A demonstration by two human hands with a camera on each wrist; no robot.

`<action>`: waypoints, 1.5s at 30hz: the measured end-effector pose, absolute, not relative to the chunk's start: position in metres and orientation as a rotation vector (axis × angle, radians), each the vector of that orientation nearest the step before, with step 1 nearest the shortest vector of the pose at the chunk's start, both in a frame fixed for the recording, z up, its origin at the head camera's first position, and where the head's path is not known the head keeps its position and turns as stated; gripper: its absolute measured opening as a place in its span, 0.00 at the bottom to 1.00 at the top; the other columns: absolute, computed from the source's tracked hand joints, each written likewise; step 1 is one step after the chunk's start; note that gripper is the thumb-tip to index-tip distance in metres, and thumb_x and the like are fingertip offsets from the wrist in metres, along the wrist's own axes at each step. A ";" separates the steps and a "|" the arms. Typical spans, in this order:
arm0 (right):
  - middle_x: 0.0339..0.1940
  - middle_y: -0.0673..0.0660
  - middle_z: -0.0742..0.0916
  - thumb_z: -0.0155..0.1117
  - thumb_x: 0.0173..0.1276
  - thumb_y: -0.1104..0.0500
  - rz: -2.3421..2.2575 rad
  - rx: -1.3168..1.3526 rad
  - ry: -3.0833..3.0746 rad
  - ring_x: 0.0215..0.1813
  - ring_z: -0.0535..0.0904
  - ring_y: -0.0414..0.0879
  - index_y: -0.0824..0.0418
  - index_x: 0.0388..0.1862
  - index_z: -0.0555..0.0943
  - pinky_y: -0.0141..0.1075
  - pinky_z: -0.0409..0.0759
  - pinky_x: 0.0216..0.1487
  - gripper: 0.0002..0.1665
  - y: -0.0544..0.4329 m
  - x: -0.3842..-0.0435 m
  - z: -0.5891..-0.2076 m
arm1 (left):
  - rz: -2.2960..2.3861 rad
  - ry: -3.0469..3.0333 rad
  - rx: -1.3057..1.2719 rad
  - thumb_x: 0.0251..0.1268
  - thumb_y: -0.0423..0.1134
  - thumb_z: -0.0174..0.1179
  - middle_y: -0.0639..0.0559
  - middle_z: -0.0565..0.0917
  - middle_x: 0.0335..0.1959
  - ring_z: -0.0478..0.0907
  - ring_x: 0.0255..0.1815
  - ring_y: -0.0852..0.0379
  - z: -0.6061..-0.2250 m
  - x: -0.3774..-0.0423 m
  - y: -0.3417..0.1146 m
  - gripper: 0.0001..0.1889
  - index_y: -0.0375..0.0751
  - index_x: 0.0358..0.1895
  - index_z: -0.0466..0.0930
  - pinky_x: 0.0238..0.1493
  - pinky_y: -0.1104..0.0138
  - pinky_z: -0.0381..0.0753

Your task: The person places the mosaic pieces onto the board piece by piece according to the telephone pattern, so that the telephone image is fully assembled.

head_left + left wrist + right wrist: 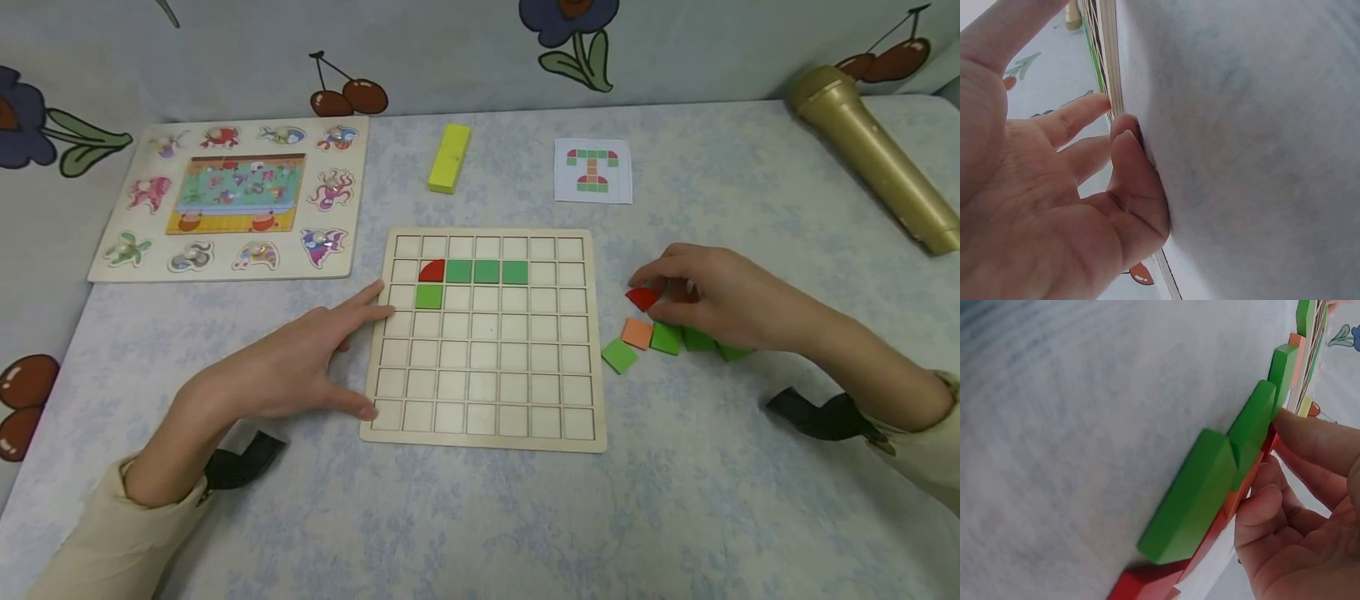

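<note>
A square wooden grid board (487, 443) lies on the table. One red quarter-circle tile (432, 272) sits in its second row, followed by several green square tiles (486, 272); another green tile (429, 297) is below the red one. My left hand (288, 358) rests against the board's left edge, thumb and fingers spread. Right of the board, my right hand (731, 296) pinches a red quarter-circle tile (642, 299) between thumb and fingers. Under and beside that hand are an orange tile (637, 333) and several green tiles (665, 338). More red tiles (1147, 581) show in the right wrist view.
Behind the board lie a yellow block (449, 158) and a card (592, 193) printed with a T-shaped tile pattern. A sea-animal puzzle board (225, 250) is at the back left, a gold microphone (877, 158) at the back right.
</note>
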State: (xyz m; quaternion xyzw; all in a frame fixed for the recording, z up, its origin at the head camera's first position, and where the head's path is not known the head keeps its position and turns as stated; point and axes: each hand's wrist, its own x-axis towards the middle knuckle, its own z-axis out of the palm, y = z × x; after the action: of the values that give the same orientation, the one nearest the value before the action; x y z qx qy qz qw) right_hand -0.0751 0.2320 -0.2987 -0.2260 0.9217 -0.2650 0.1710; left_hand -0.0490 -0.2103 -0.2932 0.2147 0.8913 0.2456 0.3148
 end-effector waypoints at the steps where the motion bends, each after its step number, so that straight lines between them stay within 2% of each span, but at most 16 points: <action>1: 0.39 0.48 0.82 0.72 0.61 0.68 -0.762 -0.656 2.616 0.37 0.73 0.44 0.61 0.53 0.84 0.33 0.73 0.35 0.20 0.232 -0.075 -0.299 | 0.644 2.352 0.568 0.41 0.56 0.79 0.56 0.41 0.81 0.68 0.60 0.49 -0.293 -0.049 -0.210 0.57 0.47 0.77 0.58 0.57 0.52 0.69; 5: 0.38 0.47 0.82 0.72 0.62 0.67 -0.757 -0.669 2.629 0.36 0.73 0.44 0.60 0.49 0.85 0.33 0.73 0.35 0.16 0.231 -0.075 -0.300 | 0.646 2.359 0.578 0.42 0.57 0.79 0.55 0.42 0.81 0.69 0.56 0.50 -0.291 -0.048 -0.211 0.56 0.47 0.77 0.59 0.55 0.53 0.69; 14: 0.35 0.45 0.82 0.74 0.61 0.63 -0.709 -0.695 2.682 0.33 0.73 0.41 0.57 0.41 0.86 0.33 0.72 0.34 0.09 0.229 -0.075 -0.301 | 0.658 2.351 0.571 0.41 0.56 0.80 0.55 0.42 0.81 0.66 0.64 0.48 -0.292 -0.048 -0.211 0.57 0.46 0.77 0.58 0.59 0.51 0.68; 20: 0.32 0.45 0.81 0.75 0.61 0.62 -0.789 -0.721 2.694 0.34 0.74 0.41 0.57 0.41 0.85 0.32 0.73 0.34 0.10 0.222 -0.074 -0.300 | 0.637 2.360 0.578 0.42 0.59 0.78 0.54 0.42 0.81 0.68 0.58 0.49 -0.290 -0.047 -0.210 0.56 0.47 0.76 0.59 0.55 0.52 0.69; 26: 0.35 0.46 0.83 0.73 0.62 0.62 -0.835 -0.751 2.697 0.37 0.75 0.40 0.58 0.43 0.85 0.34 0.73 0.35 0.10 0.196 -0.082 -0.292 | 0.619 2.366 0.582 0.42 0.59 0.78 0.56 0.42 0.81 0.68 0.52 0.51 -0.290 -0.048 -0.210 0.56 0.47 0.77 0.58 0.51 0.55 0.69; 35: 0.36 0.52 0.83 0.71 0.64 0.60 -0.815 -0.712 2.662 0.39 0.75 0.47 0.61 0.44 0.86 0.42 0.73 0.39 0.10 0.153 -0.099 -0.290 | 0.641 2.361 0.617 0.44 0.59 0.77 0.55 0.41 0.81 0.68 0.54 0.50 -0.291 -0.049 -0.209 0.54 0.46 0.76 0.59 0.55 0.52 0.67; 45: 0.32 0.56 0.80 0.71 0.64 0.61 -0.794 -0.658 2.647 0.38 0.71 0.49 0.62 0.42 0.86 0.42 0.70 0.40 0.08 0.137 -0.113 -0.299 | 0.640 2.358 0.593 0.43 0.58 0.78 0.57 0.41 0.81 0.67 0.52 0.50 -0.291 -0.049 -0.210 0.54 0.47 0.76 0.60 0.53 0.53 0.67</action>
State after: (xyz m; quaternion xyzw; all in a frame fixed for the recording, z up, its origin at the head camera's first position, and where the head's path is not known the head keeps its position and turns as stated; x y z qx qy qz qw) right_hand -0.1128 0.1372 -0.2990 -0.2291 0.9213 -0.2762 0.1499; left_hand -0.0487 -0.2105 -0.2907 0.2243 0.8921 0.2422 0.3086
